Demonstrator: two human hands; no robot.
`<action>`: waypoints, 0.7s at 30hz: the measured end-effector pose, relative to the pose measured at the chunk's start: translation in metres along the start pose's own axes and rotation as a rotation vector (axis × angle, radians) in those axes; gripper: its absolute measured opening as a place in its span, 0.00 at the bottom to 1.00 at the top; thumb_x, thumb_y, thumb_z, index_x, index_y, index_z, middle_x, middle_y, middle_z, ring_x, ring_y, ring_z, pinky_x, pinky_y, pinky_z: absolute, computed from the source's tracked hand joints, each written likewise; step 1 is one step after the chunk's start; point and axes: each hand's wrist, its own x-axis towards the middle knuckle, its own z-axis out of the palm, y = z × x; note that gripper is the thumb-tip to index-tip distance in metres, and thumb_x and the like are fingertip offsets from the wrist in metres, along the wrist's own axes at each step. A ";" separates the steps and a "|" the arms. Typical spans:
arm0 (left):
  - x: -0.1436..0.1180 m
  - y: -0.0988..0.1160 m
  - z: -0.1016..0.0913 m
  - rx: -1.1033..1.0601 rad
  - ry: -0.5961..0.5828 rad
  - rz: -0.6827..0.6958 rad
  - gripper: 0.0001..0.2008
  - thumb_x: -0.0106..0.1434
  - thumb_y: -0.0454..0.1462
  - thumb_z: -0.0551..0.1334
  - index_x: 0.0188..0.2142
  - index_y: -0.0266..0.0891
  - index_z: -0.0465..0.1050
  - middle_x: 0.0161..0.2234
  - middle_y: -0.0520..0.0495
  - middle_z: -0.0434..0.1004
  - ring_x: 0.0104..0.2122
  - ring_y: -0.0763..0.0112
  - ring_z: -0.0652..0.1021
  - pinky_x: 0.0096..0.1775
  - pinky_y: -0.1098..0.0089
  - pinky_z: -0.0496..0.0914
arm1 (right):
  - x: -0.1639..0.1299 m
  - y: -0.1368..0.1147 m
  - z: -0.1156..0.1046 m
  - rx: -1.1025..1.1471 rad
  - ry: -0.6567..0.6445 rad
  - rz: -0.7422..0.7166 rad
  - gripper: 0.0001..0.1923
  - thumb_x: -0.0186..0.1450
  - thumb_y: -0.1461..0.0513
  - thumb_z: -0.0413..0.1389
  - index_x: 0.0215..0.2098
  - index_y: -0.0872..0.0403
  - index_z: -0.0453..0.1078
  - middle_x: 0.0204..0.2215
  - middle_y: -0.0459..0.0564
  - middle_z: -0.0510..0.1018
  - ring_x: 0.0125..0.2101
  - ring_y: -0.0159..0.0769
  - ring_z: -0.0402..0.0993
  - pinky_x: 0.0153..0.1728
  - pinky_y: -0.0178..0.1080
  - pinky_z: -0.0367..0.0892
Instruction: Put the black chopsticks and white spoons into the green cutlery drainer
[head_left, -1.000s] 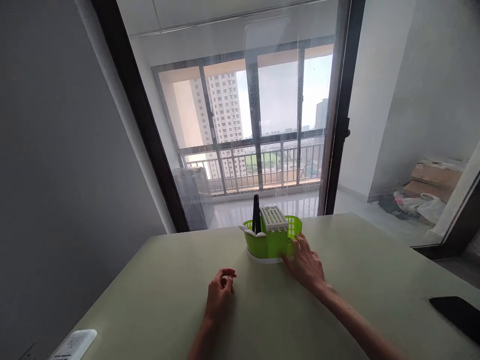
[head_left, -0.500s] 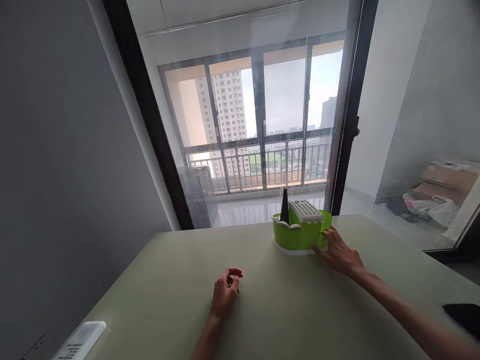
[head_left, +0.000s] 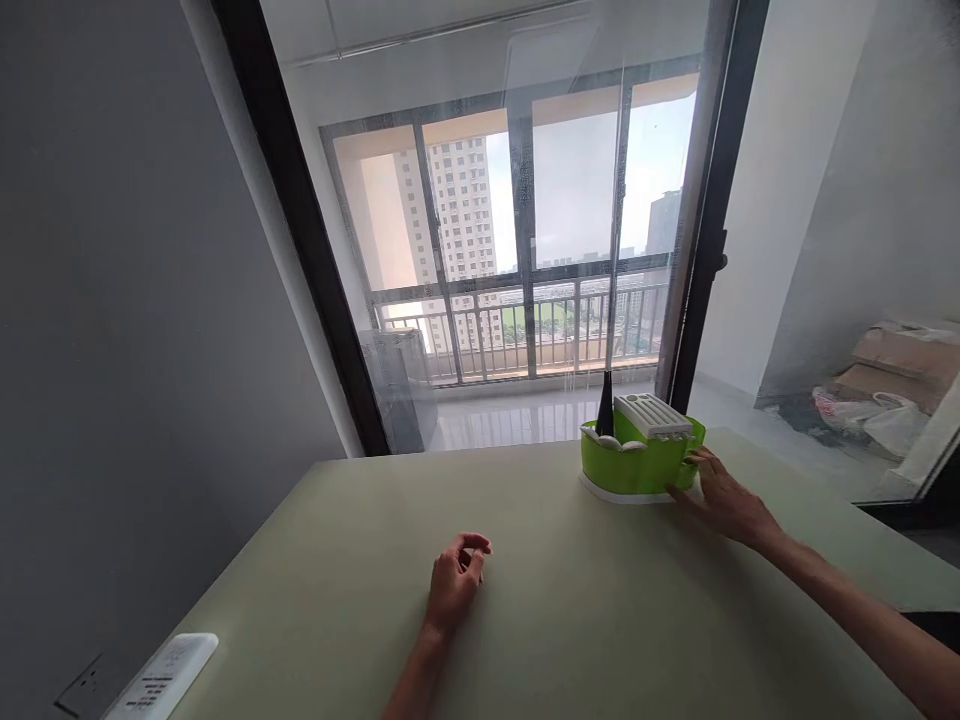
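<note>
At the table's far right stands a green plastic holder (head_left: 634, 466) with a white base and a white slotted top (head_left: 652, 415). A black tapered object (head_left: 605, 405) sticks up from its left part. My right hand (head_left: 727, 500) grips the holder at its right end, the thumb low on the front and the fingers at the side, partly hidden. My left hand (head_left: 455, 580) rests on the pale table (head_left: 360, 580), well apart from the holder. Its fingers are loosely curled in, and I see nothing in them.
A white power strip (head_left: 169, 675) lies at the near left corner beside the wall. Behind the table is a dark-framed glass door (head_left: 300, 230). Part of a black object (head_left: 934, 628) shows at the right edge. Cardboard and bags (head_left: 896, 390) lie on the floor beyond.
The green holder has shifted to the right along the table, with my right hand still on it. My left hand stays in nearly the same place and pose.
</note>
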 end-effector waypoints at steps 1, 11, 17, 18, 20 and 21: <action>0.000 0.001 0.000 0.002 0.001 0.000 0.16 0.62 0.44 0.56 0.39 0.40 0.78 0.36 0.46 0.83 0.25 0.69 0.75 0.31 0.69 0.69 | -0.004 -0.001 0.000 0.024 0.037 -0.001 0.34 0.66 0.41 0.48 0.60 0.53 0.61 0.65 0.66 0.65 0.53 0.58 0.73 0.42 0.52 0.75; -0.004 0.003 0.000 0.017 0.000 -0.007 0.16 0.62 0.44 0.56 0.40 0.40 0.79 0.28 0.49 0.78 0.25 0.67 0.74 0.32 0.69 0.68 | -0.064 -0.106 0.012 0.594 -0.046 0.124 0.14 0.67 0.51 0.51 0.43 0.50 0.67 0.44 0.56 0.77 0.37 0.43 0.77 0.36 0.43 0.73; -0.005 0.002 -0.001 0.017 -0.008 0.001 0.15 0.63 0.44 0.56 0.38 0.41 0.78 0.29 0.50 0.79 0.25 0.68 0.74 0.31 0.69 0.68 | -0.066 -0.179 0.027 0.936 -0.396 0.078 0.17 0.67 0.48 0.50 0.41 0.51 0.71 0.33 0.51 0.81 0.33 0.42 0.80 0.34 0.41 0.71; -0.005 0.002 0.000 0.014 -0.009 0.003 0.15 0.64 0.45 0.56 0.38 0.41 0.78 0.30 0.49 0.79 0.24 0.69 0.74 0.31 0.69 0.68 | -0.065 -0.185 0.030 0.943 -0.426 0.059 0.17 0.67 0.48 0.51 0.40 0.51 0.72 0.31 0.49 0.81 0.30 0.41 0.79 0.32 0.40 0.70; -0.005 0.000 0.000 0.004 -0.008 0.006 0.15 0.64 0.46 0.56 0.38 0.41 0.78 0.33 0.48 0.81 0.24 0.70 0.73 0.30 0.70 0.67 | -0.062 -0.193 0.036 0.937 -0.459 0.044 0.16 0.66 0.49 0.52 0.38 0.51 0.73 0.28 0.47 0.81 0.24 0.38 0.76 0.28 0.39 0.68; -0.005 -0.001 0.001 -0.002 -0.007 0.007 0.15 0.65 0.46 0.56 0.39 0.41 0.77 0.35 0.48 0.82 0.24 0.70 0.73 0.30 0.70 0.67 | -0.061 -0.194 0.039 0.931 -0.464 0.045 0.16 0.65 0.49 0.52 0.38 0.51 0.73 0.27 0.46 0.80 0.23 0.37 0.75 0.27 0.38 0.67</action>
